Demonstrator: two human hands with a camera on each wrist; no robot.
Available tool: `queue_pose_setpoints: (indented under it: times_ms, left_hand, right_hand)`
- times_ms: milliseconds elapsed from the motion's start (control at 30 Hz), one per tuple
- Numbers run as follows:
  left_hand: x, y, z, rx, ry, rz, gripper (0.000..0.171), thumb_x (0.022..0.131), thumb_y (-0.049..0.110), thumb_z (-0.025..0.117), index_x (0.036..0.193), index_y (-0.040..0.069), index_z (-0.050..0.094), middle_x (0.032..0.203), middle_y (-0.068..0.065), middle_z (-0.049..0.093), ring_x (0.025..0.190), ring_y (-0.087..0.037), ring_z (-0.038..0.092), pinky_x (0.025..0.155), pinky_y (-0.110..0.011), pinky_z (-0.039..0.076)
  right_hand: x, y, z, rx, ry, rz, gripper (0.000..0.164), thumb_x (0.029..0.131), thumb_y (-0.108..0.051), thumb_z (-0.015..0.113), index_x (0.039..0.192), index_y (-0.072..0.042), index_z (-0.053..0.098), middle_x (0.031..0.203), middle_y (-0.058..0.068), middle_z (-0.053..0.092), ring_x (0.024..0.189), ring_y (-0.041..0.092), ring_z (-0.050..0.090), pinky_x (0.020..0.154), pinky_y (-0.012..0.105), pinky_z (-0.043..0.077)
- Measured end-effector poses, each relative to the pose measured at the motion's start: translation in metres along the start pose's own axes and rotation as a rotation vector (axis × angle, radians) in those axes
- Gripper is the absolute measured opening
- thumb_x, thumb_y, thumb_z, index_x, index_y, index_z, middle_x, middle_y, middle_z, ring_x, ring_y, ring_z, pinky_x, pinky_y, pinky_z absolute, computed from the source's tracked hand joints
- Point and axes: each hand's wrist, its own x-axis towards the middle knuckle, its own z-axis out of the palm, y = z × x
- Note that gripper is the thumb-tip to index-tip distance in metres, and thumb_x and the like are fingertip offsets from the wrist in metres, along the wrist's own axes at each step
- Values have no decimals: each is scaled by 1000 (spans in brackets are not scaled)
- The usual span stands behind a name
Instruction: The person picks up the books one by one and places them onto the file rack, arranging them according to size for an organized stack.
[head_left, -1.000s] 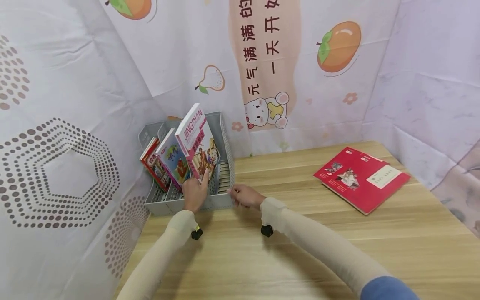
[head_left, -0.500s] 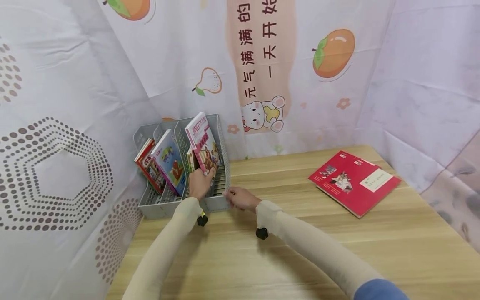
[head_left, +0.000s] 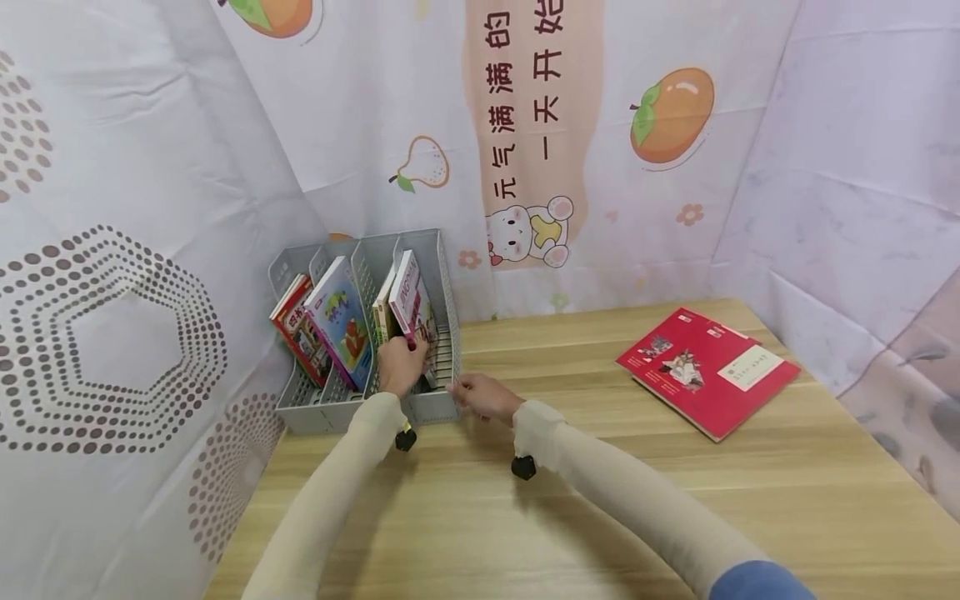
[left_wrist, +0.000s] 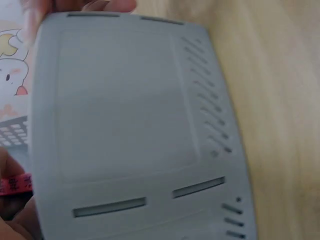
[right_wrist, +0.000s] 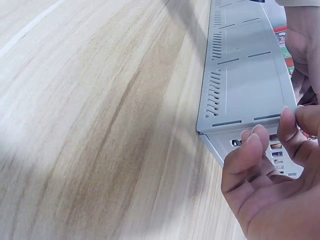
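Note:
My left hand (head_left: pixel 401 367) grips a white-and-pink picture book (head_left: pixel 412 296) low on its spine, inside the right-hand compartment of a grey plastic file rack (head_left: pixel 431 408). In the left wrist view, the pink spine (left_wrist: pixel 17 184) shows between the fingers of that hand. My right hand (head_left: pixel 487 396) pinches the rack's front right corner. The right wrist view has this hand (right_wrist: pixel 280 185) with thumb and fingertips at the corner edge. A thinner yellowish book (head_left: pixel 385 317) leans just left of the held book.
Further left in the rack stand a blue-and-purple picture book (head_left: pixel 341 321) and a red book (head_left: pixel 303 325), both leaning. Red books (head_left: pixel 705 367) lie overlapping on the wooden table (head_left: pixel 600 467) to the right. Printed curtains (head_left: pixel 585 233) border the table behind and at the sides.
The white-and-pink book has gone down into the right-hand compartment, and its top now sits lower. My left hand went from a pointing finger on its cover to gripping it. The right hand stays at the corner.

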Motion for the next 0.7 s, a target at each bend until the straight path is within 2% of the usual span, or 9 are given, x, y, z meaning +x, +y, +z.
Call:
queue_pose_setpoints:
  times_ms: [67, 133, 267, 400, 500, 600, 700]
  left_hand:
    - [-4, -3, 1, 7, 18, 8, 39, 99, 22, 61, 61, 11, 58, 53, -1, 56, 45, -15, 51, 41, -30, 34]
    - [-5, -3, 1, 22, 27, 15, 40, 98, 21, 61, 60, 13, 54, 52, 0, 53, 44, -14, 46, 41, -30, 33]
    - [-4, -2, -1, -6, -1, 15, 39, 100, 24, 61, 64, 10, 59, 52, -1, 56, 42, -13, 54, 40, -29, 39]
    - [-4, 0, -4, -62, -99, -83, 54, 105, 41, 56, 75, -2, 70, 56, -10, 65, 41, -18, 63, 39, -33, 49]
    - [-7, 3, -5, -108, -167, -159, 67, 107, 51, 48, 81, -5, 73, 66, -18, 70, 41, -22, 64, 40, -36, 52]
    - [-12, 6, -3, -102, -181, -131, 70, 108, 54, 43, 81, -3, 73, 70, -19, 70, 43, -22, 63, 42, -35, 49]
    - [-19, 9, 1, -82, -166, -47, 65, 108, 52, 43, 77, 3, 71, 64, -13, 66, 45, -21, 62, 44, -33, 45]
  right_hand:
    - [1, 2, 2, 5, -10, -1, 38, 111, -36, 46, 86, -8, 54, 79, 6, 49, 52, 12, 34, 50, 30, 34]
    - [1, 3, 3, 4, -25, 1, 39, 111, -36, 46, 87, -6, 55, 80, 8, 49, 52, 12, 34, 51, 31, 34]
    - [2, 3, 0, 10, -23, 19, 42, 111, -38, 47, 91, -3, 57, 83, 5, 52, 55, 13, 37, 53, 33, 35]
    - [1, 1, -4, -32, -11, 28, 45, 110, -40, 49, 100, 3, 62, 84, 6, 52, 56, 13, 38, 55, 35, 38]
    - [0, 2, -9, -90, 11, 25, 48, 108, -42, 52, 106, 4, 64, 89, 10, 58, 57, 13, 40, 56, 34, 42]
    - [0, 5, -13, -153, 50, 11, 48, 105, -45, 57, 104, 2, 66, 96, 14, 65, 62, 14, 48, 58, 32, 46]
    - [0, 8, -18, -210, 80, -22, 43, 103, -45, 61, 98, -2, 66, 97, 15, 68, 72, 17, 56, 63, 32, 49]
